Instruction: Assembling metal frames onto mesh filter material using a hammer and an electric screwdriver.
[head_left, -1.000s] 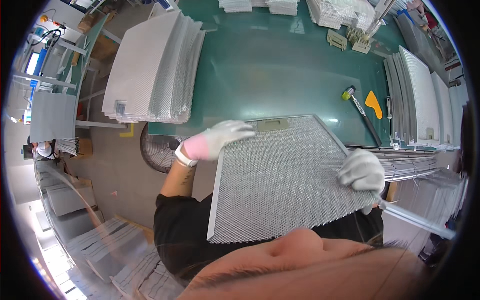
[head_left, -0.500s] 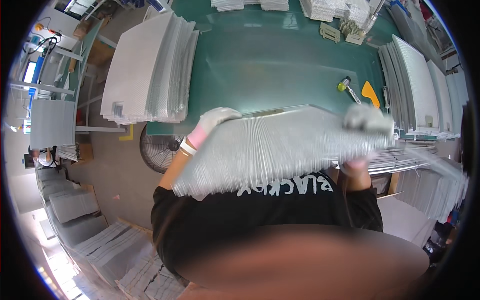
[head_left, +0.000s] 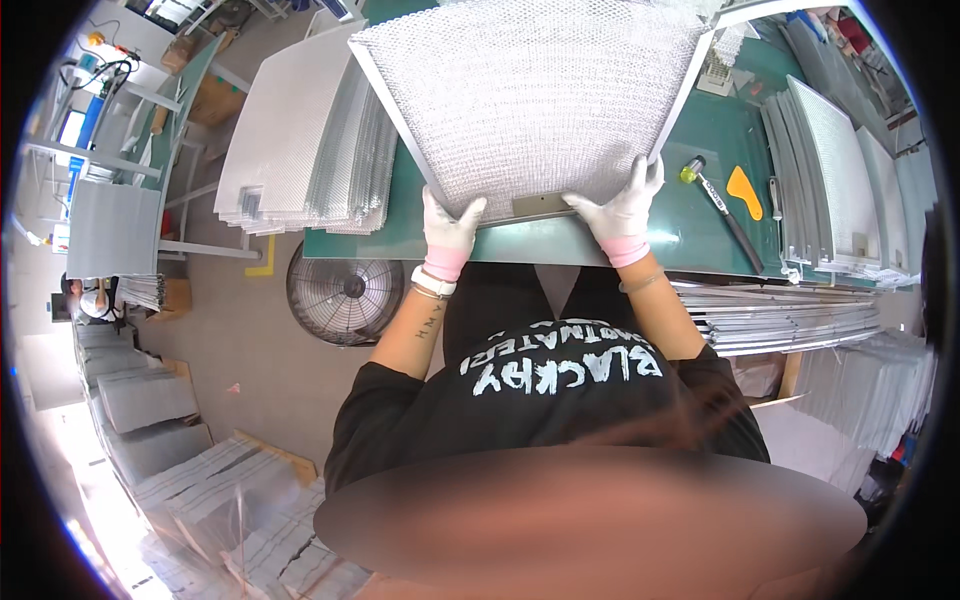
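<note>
A silvery metal mesh panel [head_left: 540, 110] with thin metal side rails extends over the green table in front of me. My left hand [head_left: 450, 235], in a white glove with a pink cuff, grips its near left corner, thumb on top. At the near right corner my right hand [head_left: 622, 215], gloved the same way, holds the edge with its thumb inward and fingers along the side rail. Between the thumbs, a small greyish plate [head_left: 540, 204] sits on the panel's near edge. I cannot tell whether the panel's far end touches the table.
A stack of mesh panels [head_left: 290, 130] stands on the green table's [head_left: 400, 240] left side, more panels [head_left: 830, 160] on the right. A hammer [head_left: 722, 212], an orange scraper [head_left: 744, 190] and a screwdriver [head_left: 774, 198] lie right of my hands. A floor fan [head_left: 345, 295] stands below left.
The mesh panel has gone from a steep tilt against my torso to reaching out over the table. My right hand moved left, closer to my left hand. The hammer's handle is now uncovered.
</note>
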